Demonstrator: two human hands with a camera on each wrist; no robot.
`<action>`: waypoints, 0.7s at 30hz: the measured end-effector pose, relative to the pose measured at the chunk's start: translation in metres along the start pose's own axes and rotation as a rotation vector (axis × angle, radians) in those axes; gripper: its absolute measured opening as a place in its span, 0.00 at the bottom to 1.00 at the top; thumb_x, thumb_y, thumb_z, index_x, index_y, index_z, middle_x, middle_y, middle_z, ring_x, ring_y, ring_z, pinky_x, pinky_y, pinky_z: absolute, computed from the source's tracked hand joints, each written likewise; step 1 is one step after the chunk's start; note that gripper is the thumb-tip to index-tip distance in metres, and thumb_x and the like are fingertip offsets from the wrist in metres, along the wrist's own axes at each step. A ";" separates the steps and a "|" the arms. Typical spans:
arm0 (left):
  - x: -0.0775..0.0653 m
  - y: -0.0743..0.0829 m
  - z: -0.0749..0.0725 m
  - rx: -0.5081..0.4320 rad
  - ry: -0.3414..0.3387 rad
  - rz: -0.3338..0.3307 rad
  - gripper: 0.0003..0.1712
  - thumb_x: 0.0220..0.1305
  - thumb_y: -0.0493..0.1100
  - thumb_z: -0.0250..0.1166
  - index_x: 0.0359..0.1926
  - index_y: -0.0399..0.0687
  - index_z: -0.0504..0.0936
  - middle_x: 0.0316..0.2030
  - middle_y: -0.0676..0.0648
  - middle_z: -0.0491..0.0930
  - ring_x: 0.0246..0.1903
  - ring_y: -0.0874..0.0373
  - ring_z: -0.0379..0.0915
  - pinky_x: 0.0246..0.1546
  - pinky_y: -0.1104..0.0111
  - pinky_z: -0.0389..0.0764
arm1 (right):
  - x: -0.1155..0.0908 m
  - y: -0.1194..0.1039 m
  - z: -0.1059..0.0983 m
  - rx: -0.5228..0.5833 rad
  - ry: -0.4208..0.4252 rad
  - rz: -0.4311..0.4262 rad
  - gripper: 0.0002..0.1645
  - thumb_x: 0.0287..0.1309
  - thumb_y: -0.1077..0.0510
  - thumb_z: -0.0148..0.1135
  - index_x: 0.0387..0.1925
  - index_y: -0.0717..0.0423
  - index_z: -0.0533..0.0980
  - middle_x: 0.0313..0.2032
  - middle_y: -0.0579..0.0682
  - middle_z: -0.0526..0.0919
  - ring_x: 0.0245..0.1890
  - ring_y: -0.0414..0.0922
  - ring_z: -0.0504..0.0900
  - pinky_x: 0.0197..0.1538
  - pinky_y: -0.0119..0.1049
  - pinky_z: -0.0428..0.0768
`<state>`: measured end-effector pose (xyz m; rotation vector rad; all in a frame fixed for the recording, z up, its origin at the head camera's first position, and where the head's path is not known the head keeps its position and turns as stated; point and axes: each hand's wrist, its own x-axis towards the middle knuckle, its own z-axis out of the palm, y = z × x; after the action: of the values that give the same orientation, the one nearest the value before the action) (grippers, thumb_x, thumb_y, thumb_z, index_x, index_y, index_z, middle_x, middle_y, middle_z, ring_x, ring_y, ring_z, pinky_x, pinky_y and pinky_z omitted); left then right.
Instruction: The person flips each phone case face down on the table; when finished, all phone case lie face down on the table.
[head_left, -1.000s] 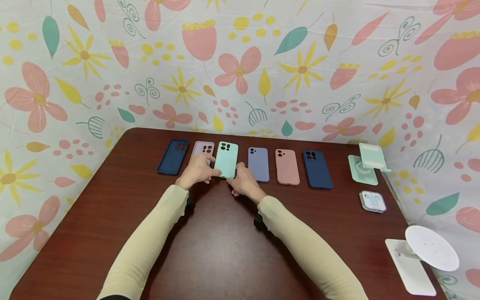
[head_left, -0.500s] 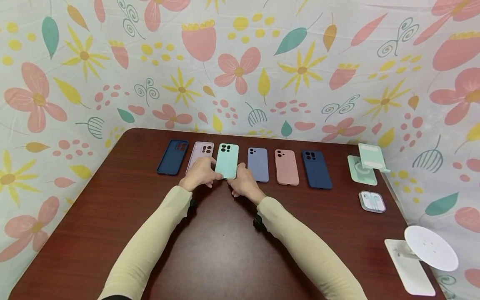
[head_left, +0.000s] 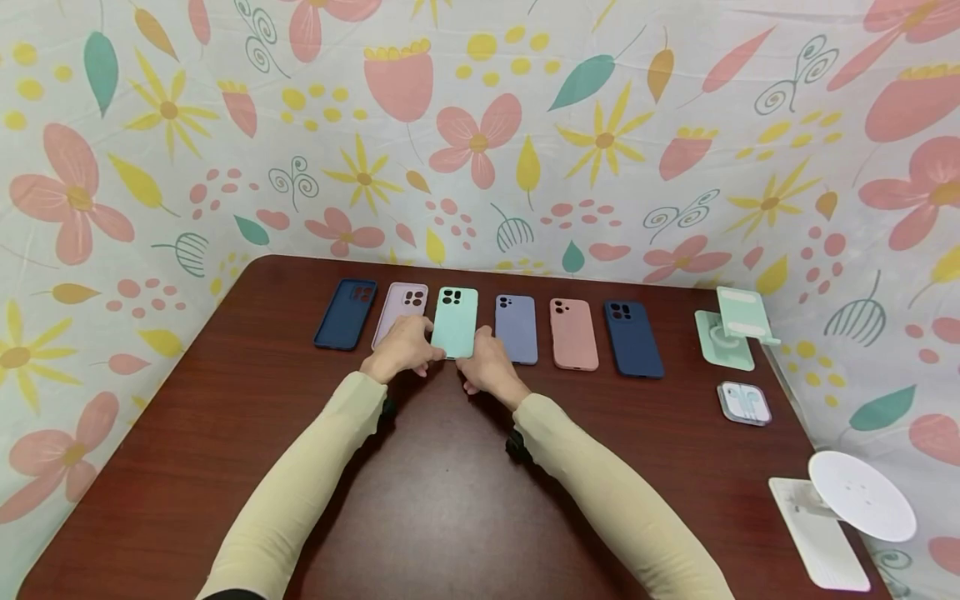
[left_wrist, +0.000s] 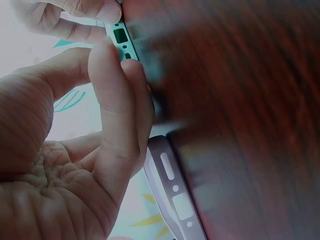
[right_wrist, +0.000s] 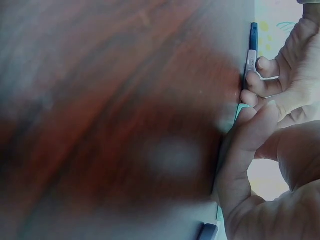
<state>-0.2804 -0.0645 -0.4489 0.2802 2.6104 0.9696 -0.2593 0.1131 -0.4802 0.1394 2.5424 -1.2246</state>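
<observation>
A mint green phone case (head_left: 454, 323) lies camera-end away from me, third from the left in a row of cases. My left hand (head_left: 405, 344) holds its lower left corner between thumb and fingers. At the lower right corner my right hand (head_left: 492, 367) grips it, thumb at the bottom edge. The left wrist view shows the port cutouts in the mint case's bottom edge (left_wrist: 120, 36). Beside my left hand lies a lilac case (head_left: 393, 302), partly covered by that hand. Right of my right hand is a periwinkle case (head_left: 516, 329).
A dark blue case (head_left: 346, 315) is at the row's left end. A pink case (head_left: 574, 335) and another dark blue case (head_left: 634, 339) continue it rightward. Along the right edge stand a green phone stand (head_left: 731, 329), boxed earphones (head_left: 745, 403) and a white stand (head_left: 825, 533).
The mint case has shifted slightly toward me and settled level with its neighbours. My left hand has slid a little right and down along it. My right hand has barely moved.
</observation>
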 end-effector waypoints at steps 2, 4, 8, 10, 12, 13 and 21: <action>0.000 -0.001 0.000 -0.009 0.003 -0.002 0.39 0.69 0.41 0.76 0.74 0.28 0.74 0.23 0.44 0.88 0.14 0.61 0.84 0.26 0.70 0.89 | 0.001 0.000 0.000 -0.003 -0.003 0.012 0.32 0.72 0.64 0.65 0.69 0.69 0.62 0.33 0.65 0.85 0.16 0.49 0.88 0.24 0.41 0.90; 0.000 -0.002 -0.001 -0.017 0.004 -0.002 0.41 0.69 0.42 0.76 0.75 0.28 0.72 0.22 0.44 0.88 0.14 0.61 0.84 0.26 0.70 0.89 | 0.003 0.002 0.002 -0.007 -0.001 0.022 0.36 0.72 0.63 0.66 0.72 0.68 0.59 0.32 0.64 0.85 0.17 0.50 0.89 0.24 0.42 0.90; -0.002 -0.005 -0.004 -0.015 -0.001 -0.011 0.46 0.70 0.44 0.75 0.80 0.31 0.66 0.22 0.45 0.87 0.15 0.61 0.84 0.27 0.70 0.89 | 0.009 0.007 0.004 0.008 0.004 0.033 0.43 0.72 0.60 0.68 0.77 0.64 0.55 0.33 0.64 0.85 0.18 0.53 0.89 0.24 0.44 0.90; -0.004 -0.006 -0.008 -0.009 -0.004 -0.021 0.46 0.70 0.43 0.75 0.82 0.34 0.65 0.22 0.46 0.87 0.16 0.62 0.83 0.28 0.70 0.89 | 0.010 0.007 0.005 0.020 0.004 0.026 0.44 0.72 0.59 0.68 0.78 0.61 0.55 0.34 0.63 0.85 0.18 0.53 0.89 0.24 0.44 0.90; -0.007 -0.007 -0.012 -0.007 -0.003 -0.035 0.46 0.70 0.43 0.75 0.82 0.37 0.65 0.21 0.46 0.86 0.16 0.61 0.84 0.28 0.70 0.89 | 0.007 0.006 0.005 0.021 0.008 0.012 0.45 0.72 0.58 0.68 0.80 0.60 0.54 0.35 0.63 0.86 0.18 0.52 0.89 0.23 0.44 0.89; -0.010 -0.008 -0.015 -0.010 0.001 -0.041 0.46 0.70 0.43 0.75 0.83 0.38 0.65 0.21 0.46 0.86 0.17 0.60 0.84 0.28 0.69 0.90 | 0.003 0.003 0.005 0.016 0.014 -0.001 0.45 0.72 0.58 0.68 0.80 0.60 0.55 0.35 0.63 0.86 0.18 0.51 0.88 0.23 0.43 0.89; -0.024 -0.021 -0.036 0.016 0.044 -0.050 0.46 0.69 0.45 0.76 0.82 0.40 0.67 0.25 0.45 0.89 0.22 0.56 0.89 0.44 0.62 0.93 | -0.004 -0.005 0.016 -0.010 -0.009 -0.085 0.50 0.71 0.49 0.73 0.80 0.61 0.55 0.21 0.55 0.86 0.16 0.48 0.87 0.23 0.41 0.87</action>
<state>-0.2730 -0.1088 -0.4317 0.1988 2.6525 0.9488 -0.2531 0.0979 -0.4845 0.0241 2.5696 -1.2402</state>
